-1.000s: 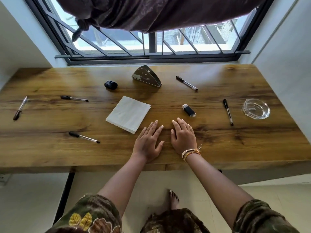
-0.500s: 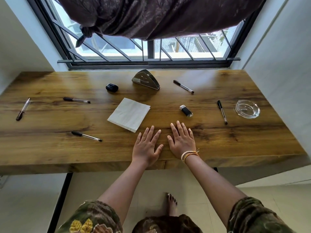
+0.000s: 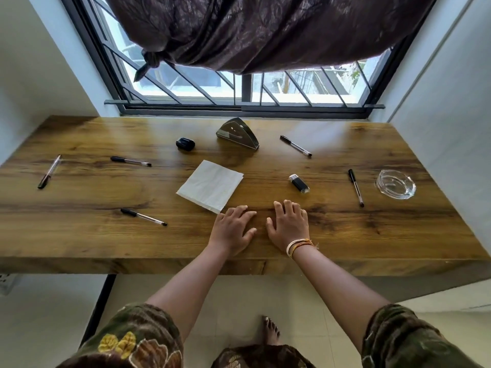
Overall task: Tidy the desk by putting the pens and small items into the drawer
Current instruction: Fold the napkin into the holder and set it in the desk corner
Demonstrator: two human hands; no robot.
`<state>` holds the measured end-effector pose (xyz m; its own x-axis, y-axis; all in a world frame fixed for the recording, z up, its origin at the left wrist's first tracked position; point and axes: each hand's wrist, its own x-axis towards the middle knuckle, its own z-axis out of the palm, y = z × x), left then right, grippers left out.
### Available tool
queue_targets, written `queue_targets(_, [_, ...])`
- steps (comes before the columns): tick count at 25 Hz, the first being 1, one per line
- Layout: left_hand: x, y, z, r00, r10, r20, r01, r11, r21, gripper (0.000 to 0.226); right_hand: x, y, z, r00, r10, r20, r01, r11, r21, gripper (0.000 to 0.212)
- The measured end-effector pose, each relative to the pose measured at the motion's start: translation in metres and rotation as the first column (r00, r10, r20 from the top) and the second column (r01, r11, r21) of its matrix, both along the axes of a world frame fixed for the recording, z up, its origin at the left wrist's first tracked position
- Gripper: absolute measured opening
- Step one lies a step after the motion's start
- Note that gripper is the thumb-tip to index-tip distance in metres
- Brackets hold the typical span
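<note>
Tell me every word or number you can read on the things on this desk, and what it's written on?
None can be read.
Five pens, such as the one nearest the left hand at: any print is too small to read.
Small black lighter-like item: no legible label.
Black case: no visible text.
Metal napkin holder: it shows cut-out shapes, no letters.
White napkin and glass ashtray: blank.

no readable text, no labels, no brands, no numbers on anything
</note>
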<state>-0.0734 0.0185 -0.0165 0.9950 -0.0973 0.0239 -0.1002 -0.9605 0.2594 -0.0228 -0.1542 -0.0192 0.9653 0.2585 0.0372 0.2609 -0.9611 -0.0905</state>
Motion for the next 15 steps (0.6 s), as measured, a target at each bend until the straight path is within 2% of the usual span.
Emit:
queue_targets(2, [0.015, 0.012, 0.01, 0.993, 0.054, 0.109, -0.039, 0.99, -0.132, 0.038, 0.019, 0.017, 0.013, 0.998, -0.068, 0.014, 0.067, 0.993, 0.101, 0.04])
queue_targets(5, [0.033, 0.03, 0.014, 0.932, 0.301, 0.202, -0.252, 0.939, -0.235, 0.03, 0.052, 0.044, 0.03, 0.984, -0.095, -0.152, 0.141, 0.936, 0.322, 0.032])
queue_targets(8, [0.048, 0.048, 0.012, 0.884, 0.429, 0.186, -0.387, 0.894, -0.227, 0.032, 0.076, 0.067, 0.039, 0.946, -0.016, -0.322, 0.165, 0.883, 0.44, 0.043])
queue_targets(12, [0.066, 0.077, 0.01, 0.82, 0.547, 0.17, -0.501, 0.828, -0.25, 0.034, 0.099, 0.094, 0.042, 0.93, 0.074, -0.36, 0.121, 0.864, 0.489, 0.047])
queue_targets(15, [0.075, 0.096, 0.01, 0.767, 0.636, 0.084, -0.599, 0.757, -0.26, 0.041, 0.111, 0.115, 0.041, 0.921, 0.086, -0.38, 0.117, 0.868, 0.482, 0.047])
